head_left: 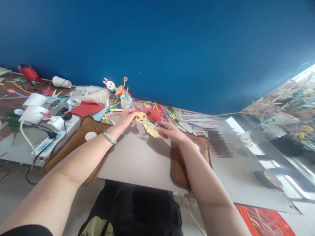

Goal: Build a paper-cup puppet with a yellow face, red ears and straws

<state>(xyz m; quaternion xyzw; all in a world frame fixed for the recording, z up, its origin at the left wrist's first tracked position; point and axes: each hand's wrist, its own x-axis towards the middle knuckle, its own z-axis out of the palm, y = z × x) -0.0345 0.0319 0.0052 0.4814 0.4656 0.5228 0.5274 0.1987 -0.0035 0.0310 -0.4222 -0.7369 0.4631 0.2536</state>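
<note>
A round yellow paper face with red ears hangs above the table, pinched at its left edge by my left hand. Just to its right, my right hand is closed at a folded yellow paper piece, its fingers pressed together on the paper's right side. Red paper shows behind the two pieces. A green-and-white bangle circles my left wrist. Both forearms pass over brown cushioned pads.
Colored straws lie heaped along the blue wall. A white cup holding straws, stacked cups and a rabbit figure stand at the back left. A power strip with cables is at left; a dark bowl at right.
</note>
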